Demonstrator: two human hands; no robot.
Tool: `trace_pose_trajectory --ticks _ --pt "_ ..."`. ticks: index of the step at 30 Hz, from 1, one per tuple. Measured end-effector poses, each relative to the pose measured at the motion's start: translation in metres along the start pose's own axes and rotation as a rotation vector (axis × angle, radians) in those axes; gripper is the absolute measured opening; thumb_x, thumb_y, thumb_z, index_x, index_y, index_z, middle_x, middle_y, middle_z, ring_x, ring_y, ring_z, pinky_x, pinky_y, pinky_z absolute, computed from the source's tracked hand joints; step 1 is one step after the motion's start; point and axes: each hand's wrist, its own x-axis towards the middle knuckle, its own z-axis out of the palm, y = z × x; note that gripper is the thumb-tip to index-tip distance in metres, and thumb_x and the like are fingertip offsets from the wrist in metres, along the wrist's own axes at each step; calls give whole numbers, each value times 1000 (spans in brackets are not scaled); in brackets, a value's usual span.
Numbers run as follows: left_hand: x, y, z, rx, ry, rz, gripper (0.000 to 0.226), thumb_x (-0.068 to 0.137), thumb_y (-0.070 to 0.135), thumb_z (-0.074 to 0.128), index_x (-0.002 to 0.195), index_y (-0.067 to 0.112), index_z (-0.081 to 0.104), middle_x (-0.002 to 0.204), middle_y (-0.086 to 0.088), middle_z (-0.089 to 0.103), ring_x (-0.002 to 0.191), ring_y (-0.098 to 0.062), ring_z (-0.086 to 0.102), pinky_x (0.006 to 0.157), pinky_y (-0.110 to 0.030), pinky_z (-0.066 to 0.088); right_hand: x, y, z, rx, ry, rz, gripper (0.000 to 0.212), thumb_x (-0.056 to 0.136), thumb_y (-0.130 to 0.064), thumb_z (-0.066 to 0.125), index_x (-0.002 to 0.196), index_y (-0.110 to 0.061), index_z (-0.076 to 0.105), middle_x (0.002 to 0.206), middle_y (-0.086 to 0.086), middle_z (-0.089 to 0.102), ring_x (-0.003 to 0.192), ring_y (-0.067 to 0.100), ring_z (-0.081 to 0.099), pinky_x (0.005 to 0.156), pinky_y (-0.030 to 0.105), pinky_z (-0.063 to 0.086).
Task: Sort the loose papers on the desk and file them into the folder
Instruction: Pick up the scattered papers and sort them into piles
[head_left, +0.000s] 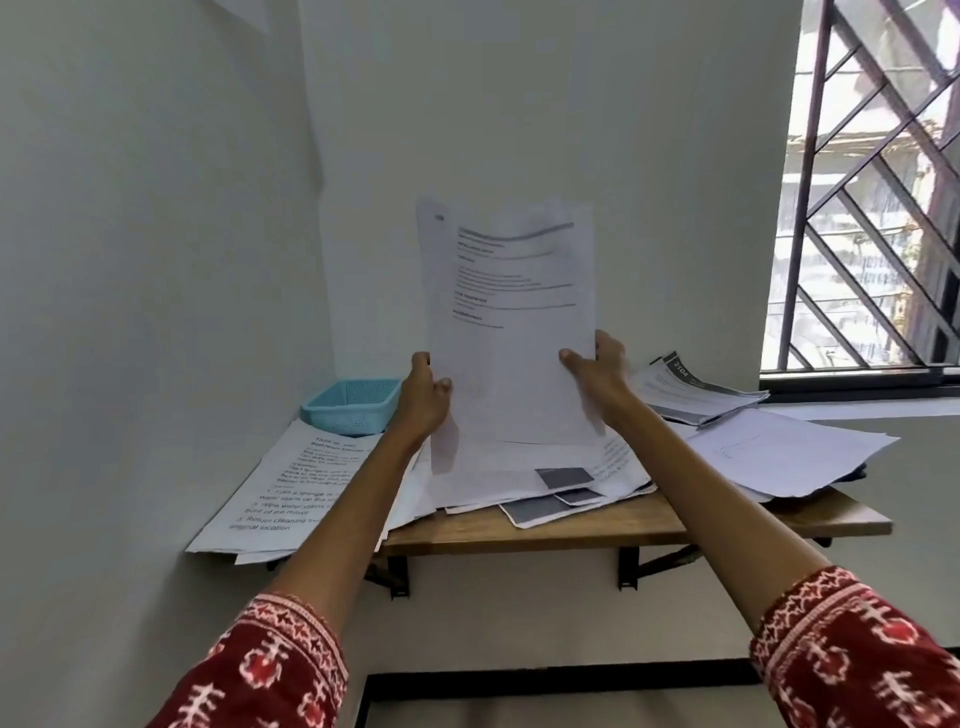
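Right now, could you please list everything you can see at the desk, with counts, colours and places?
held sheets: a few, white with print, upright above the desk
loose papers: many, white and grey, spread over the desk
desk: one, wooden, against the wall
basket: one, light blue, back left corner
booklets: a small pile, white and grey, by the window sill
window: one, dark grille, upper right
left hand: grips the sheets' left edge
right hand: grips their right edge

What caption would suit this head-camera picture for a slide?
Both hands, left and right, hold a sheaf of papers upright above the paper-strewn desk.
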Motion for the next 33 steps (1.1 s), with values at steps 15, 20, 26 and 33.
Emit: trace_pose_trajectory --ticks 15,20,26,33 --pt "33 8 -6 -141 296 202 30 97 10 45 122 -4 36 127 -18 53 95 -16 53 76 -21 45 13 -5 36 59 88 -142 30 89 -21 63 114 -6 54 106 8 62 95 24 60 75 29 46" --pt "38 17 -10 -195 303 239 32 97 11 45 124 -2 34 128 -15 53 95 -14 52 78 -22 48 22 -20 31 50 109 -214 29 90 -27 62 109 -8 51 101 3 60 92 22 59 77 36 51" --pt "4 -53 30 -153 251 78 43 95 14 50 133 0 35 135 -15 47 122 -28 47 101 -31 39 -12 50 40 -39 5 -52 39 90 -29 63 118 -6 51 114 13 59 100 26 57 81 36 50" --pt "20 -50 28 -146 175 -21 36 95 7 45 130 0 37 136 -18 45 127 -33 42 107 -45 35 -5 39 37 -130 15 -103 28 92 -21 59 113 -5 52 109 10 60 95 24 56 77 32 46"
